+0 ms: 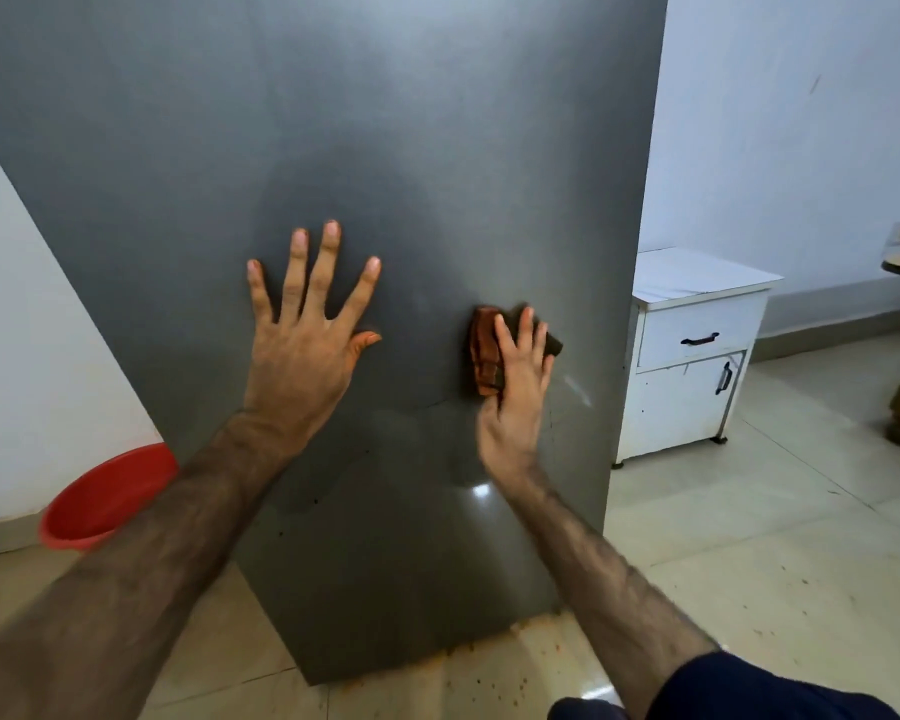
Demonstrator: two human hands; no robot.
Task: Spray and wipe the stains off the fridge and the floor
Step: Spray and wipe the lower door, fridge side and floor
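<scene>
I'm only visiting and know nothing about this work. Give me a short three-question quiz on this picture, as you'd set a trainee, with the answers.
1. True or false: the left hand is holding the cloth.
2. Which surface is being wiped? A) the floor B) the grey fridge C) the white cabinet
3. Fill in: orange-brown stains lie on the floor along the fridge's ____ edge.

Key
1. False. The left hand presses flat on the fridge with fingers spread; the right hand presses the cloth against it.
2. B.
3. Bottom, near the spot.
</scene>
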